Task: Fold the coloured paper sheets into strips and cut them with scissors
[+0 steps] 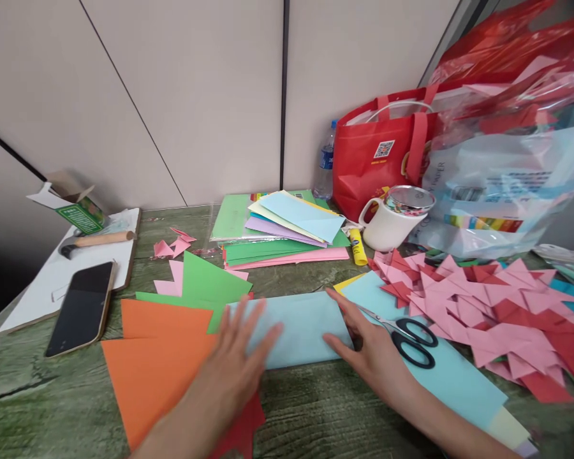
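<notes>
A folded light blue paper [299, 328] lies on the green table [316, 421] in front of me. My left hand [236, 360] rests flat on its left end, fingers stretched out and a little blurred. On the right end lies my right hand [363, 347], also open, with its fingers spread over the paper's edge. Black-handled scissors [406, 338] sit just right of that hand on another light blue sheet [452, 379]. Orange sheets [157, 363] lie under my left forearm, with a green sheet [208, 284] behind them.
A heap of pink and red folded triangles [497, 319] fills the right side. Behind are a stack of coloured paper [282, 233], a yellow glue stick [358, 247], a white mug [395, 220], a red bag [387, 153] and plastic bags [502, 185]. A phone [82, 307] and clipboard [43, 280] lie left.
</notes>
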Demonstrator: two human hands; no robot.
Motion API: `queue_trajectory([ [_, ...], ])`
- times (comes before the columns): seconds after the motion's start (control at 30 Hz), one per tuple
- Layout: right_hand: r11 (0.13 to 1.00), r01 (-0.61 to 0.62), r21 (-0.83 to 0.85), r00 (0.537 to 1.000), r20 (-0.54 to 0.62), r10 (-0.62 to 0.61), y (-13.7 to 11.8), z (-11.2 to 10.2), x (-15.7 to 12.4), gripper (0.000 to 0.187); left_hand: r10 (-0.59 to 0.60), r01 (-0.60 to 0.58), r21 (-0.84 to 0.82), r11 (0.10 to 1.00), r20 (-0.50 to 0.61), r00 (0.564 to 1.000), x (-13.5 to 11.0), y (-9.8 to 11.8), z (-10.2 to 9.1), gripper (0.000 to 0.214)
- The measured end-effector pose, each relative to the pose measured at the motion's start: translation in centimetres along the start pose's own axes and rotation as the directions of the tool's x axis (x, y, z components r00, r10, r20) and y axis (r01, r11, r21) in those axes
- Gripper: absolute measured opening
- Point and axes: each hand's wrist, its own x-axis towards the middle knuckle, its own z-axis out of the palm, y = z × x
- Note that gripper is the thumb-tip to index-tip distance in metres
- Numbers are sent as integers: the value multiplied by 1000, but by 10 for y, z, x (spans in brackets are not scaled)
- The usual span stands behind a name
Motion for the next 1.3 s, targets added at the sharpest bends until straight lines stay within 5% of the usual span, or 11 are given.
queue_trajectory([
  [0.1, 998, 63, 1, 998, -5, -63, 3, 2, 0, 36, 224, -219, -56, 974, 117, 967, 1, 6, 7, 71],
  [0.5, 990, 112, -85, 993, -31, -115, 2, 3, 9, 26, 129, -128, -21, 992, 178, 975, -2, -3, 21, 75],
  [1.3, 993, 94, -67, 993, -61, -98, 15, 9, 12, 24, 62, -49, -83, 995, 164, 985, 6, -11, 10, 54],
])
